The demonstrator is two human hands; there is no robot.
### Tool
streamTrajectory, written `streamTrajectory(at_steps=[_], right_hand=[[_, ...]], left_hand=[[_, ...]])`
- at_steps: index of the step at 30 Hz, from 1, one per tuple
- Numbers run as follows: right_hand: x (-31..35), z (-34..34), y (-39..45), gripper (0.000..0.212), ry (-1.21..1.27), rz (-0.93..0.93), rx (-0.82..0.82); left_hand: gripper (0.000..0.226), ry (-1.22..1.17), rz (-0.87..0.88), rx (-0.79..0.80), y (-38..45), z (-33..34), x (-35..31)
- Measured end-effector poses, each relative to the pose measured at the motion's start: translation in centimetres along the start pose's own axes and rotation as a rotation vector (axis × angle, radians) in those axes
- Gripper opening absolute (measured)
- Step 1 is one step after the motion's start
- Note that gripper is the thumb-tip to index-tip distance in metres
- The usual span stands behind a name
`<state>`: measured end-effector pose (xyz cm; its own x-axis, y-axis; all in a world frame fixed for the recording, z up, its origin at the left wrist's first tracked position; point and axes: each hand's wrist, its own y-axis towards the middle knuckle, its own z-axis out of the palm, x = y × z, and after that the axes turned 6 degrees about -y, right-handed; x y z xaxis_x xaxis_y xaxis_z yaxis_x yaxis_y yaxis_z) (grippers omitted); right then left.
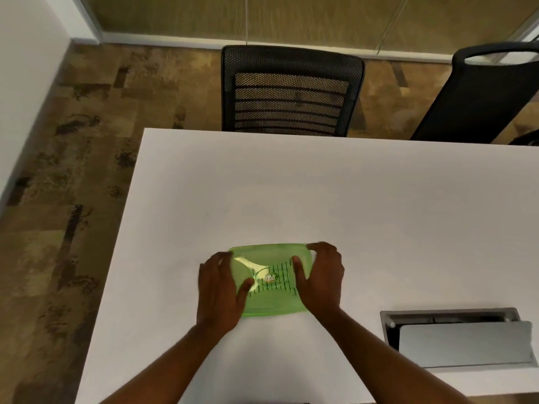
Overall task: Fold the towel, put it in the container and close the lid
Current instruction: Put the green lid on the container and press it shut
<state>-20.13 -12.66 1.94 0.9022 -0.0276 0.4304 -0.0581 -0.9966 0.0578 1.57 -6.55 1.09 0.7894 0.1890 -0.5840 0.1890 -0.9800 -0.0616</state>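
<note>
A translucent green lid [269,259] lies on top of the container on the white table [291,185]. A towel with dark stripes [277,287] shows through the lid, inside the container. My left hand [217,290] rests on the lid's left edge, thumb pressed on top. My right hand [319,277] grips the right edge, fingers curled over the far right corner and thumb on the lid. The container's walls are hidden under the lid and my hands.
A metal cable hatch [460,338] with its flap raised is set into the table at the right. Two black mesh chairs [291,91] [484,91] stand beyond the far edge. The table's left edge drops to patterned carpet [64,170].
</note>
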Motion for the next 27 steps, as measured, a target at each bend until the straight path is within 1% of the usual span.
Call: streamTrajectory(at_steps=[1, 2, 3, 4, 5, 6, 8, 10, 14, 18, 25, 27], right_hand=[[0.4, -0.4, 0.7, 0.058, -0.014, -0.169, 0.069], [0.7, -0.7, 1.2, 0.076, -0.038, -0.328, 0.191], [1.2, -1.0, 1.7, 0.097, -0.086, -0.465, 0.336], [1.5, -1.1, 2.2, 0.118, -0.161, -0.581, 0.459], [1.7, -1.2, 2.6, 0.135, -0.250, -0.674, 0.545], [1.9, -1.2, 3.1, 0.148, -0.335, -0.734, 0.611], [2.1, -1.0, 3.7, 0.163, -0.449, -0.769, 0.704], [2.3, -0.8, 4.0, 0.168, -0.485, -0.761, 0.713], [2.6, -0.1, 3.8, 0.166, -0.463, -0.752, 0.695], [3.0, 0.1, 4.1, 0.166, -0.461, -0.746, 0.703], [3.5, 0.5, 4.4, 0.163, -0.455, -0.717, 0.710], [3.6, 0.6, 4.6, 0.166, -0.466, -0.710, 0.720]], left_hand=[[0.085, 0.039, 0.157, 0.100, 0.5, -0.4, 0.1], [0.099, 0.074, 0.270, 0.214, 1.0, -0.7, 0.1], [0.113, 0.112, 0.344, 0.317, 1.5, -0.9, 0.1], [0.128, 0.160, 0.387, 0.398, 2.0, -0.9, 0.0], [0.140, 0.218, 0.407, 0.458, 2.5, -0.9, -0.1], [0.149, 0.266, 0.409, 0.505, 3.0, -0.8, -0.4], [0.159, 0.306, 0.383, 0.565, 4.0, -0.4, -0.7], [0.162, 0.324, 0.364, 0.593, 4.6, -0.1, -1.0], [0.165, 0.346, 0.337, 0.607, 4.8, 0.0, -1.2], [0.168, 0.389, 0.339, 0.583, 5.3, 0.0, -2.0], [0.163, 0.411, 0.372, 0.561, 5.8, 0.2, -2.2], [0.164, 0.411, 0.379, 0.552, 5.9, 0.3, -2.2]])
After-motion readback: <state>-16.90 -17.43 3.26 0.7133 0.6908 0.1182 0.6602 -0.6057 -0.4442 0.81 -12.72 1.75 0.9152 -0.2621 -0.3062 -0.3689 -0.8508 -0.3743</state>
